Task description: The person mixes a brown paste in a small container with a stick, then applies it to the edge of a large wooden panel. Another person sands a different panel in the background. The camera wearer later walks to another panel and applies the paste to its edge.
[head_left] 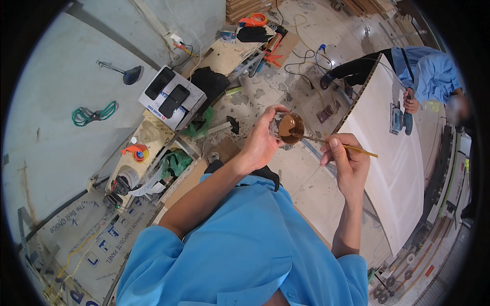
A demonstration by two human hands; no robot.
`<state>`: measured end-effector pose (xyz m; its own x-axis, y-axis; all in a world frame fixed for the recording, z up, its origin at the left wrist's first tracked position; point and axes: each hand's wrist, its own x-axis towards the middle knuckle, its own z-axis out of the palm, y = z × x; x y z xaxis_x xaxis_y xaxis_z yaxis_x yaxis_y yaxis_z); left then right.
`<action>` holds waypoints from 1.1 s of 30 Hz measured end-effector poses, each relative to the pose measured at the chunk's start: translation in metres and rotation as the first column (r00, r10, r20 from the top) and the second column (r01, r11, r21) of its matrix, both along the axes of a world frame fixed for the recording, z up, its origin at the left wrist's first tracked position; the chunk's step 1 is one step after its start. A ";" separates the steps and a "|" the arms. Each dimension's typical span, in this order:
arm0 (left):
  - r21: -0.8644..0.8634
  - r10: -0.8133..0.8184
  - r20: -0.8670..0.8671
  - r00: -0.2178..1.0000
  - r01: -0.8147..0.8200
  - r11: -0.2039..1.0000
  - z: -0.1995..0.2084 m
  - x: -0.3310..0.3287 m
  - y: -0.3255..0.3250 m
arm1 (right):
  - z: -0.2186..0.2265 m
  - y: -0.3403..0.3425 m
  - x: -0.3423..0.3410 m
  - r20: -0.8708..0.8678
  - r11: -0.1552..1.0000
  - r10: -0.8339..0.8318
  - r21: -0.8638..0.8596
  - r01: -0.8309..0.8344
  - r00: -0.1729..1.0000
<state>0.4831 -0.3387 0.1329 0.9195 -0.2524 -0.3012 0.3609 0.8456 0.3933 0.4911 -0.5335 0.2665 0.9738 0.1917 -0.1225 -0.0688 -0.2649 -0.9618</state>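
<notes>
My left hand (265,136) is wrapped round a small clear cup (297,120) with brown paint (289,125) in it. The cup tilts so that its mouth shows. Between the thumb and fingers of my right hand (347,158) is a thin paintbrush (363,150) with a yellowish handle. The brush's far end reaches into the cup, and its bristles are hidden in the brown paint. Both hands are held in front of my body, above the floor.
To the right, a co-worker in blue holds a sander (397,120) on a large white panel (390,173). At left stands a narrow bench with a white box (184,109), two phones and a tape roll (137,153). Cables (306,66) cross the floor beyond.
</notes>
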 end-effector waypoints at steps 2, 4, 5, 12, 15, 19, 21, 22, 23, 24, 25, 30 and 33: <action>-0.028 -0.011 -0.018 1.000 0.011 1.000 0.000 -0.002 -0.001 | 0.005 -0.004 -0.002 0.005 1.000 0.013 -0.028 -0.012 1.000; -0.039 -0.010 -0.018 1.000 0.010 0.999 -0.001 -0.003 -0.002 | 0.009 -0.006 -0.004 0.016 0.999 0.010 -0.033 -0.010 1.000; -0.035 -0.007 -0.016 1.000 0.006 0.999 -0.002 -0.003 -0.002 | 0.010 -0.007 -0.005 0.020 0.999 0.008 -0.031 -0.007 1.000; -0.015 -0.001 -0.023 1.000 0.000 1.000 0.001 -0.003 0.003 | 0.006 0.002 -0.008 0.056 0.993 0.110 -0.056 -0.107 0.992; -0.032 0.012 0.019 1.000 -0.012 0.999 0.002 -0.003 0.005 | 0.004 0.000 -0.009 0.038 0.988 0.147 -0.047 -0.145 0.988; -0.022 -0.003 0.003 1.000 0.003 1.000 0.000 -0.004 0.006 | 0.011 -0.008 -0.011 0.017 0.987 0.145 -0.074 -0.144 0.989; -0.013 -0.005 -0.007 1.000 0.005 1.000 -0.002 -0.005 0.006 | 0.014 -0.010 -0.011 0.000 0.987 0.136 -0.085 -0.136 0.991; -0.017 -0.004 -0.009 1.000 0.003 1.000 -0.002 -0.005 0.005 | 0.015 -0.009 -0.012 0.021 0.987 0.143 -0.071 -0.141 0.990; -0.020 -0.001 -0.011 1.000 0.001 1.000 -0.002 -0.006 0.005 | 0.015 -0.008 -0.012 0.032 0.987 0.147 -0.066 -0.145 0.989; -0.022 0.002 -0.012 1.000 -0.002 1.000 -0.002 -0.006 0.006 | 0.015 -0.006 -0.011 0.056 0.989 0.144 -0.047 -0.141 0.988; -0.030 -0.002 -0.007 1.000 0.001 1.000 -0.002 -0.006 0.006 | 0.014 -0.004 -0.011 0.043 0.986 0.152 -0.069 -0.149 0.987; -0.053 -0.010 0.004 1.000 0.010 0.999 -0.004 -0.006 0.007 | 0.009 0.000 -0.010 0.045 0.953 0.262 -0.168 -0.251 0.964; -0.058 -0.025 -0.023 0.999 0.024 0.998 -0.006 -0.007 0.005 | 0.013 -0.006 -0.011 0.028 0.952 0.267 -0.166 -0.259 0.963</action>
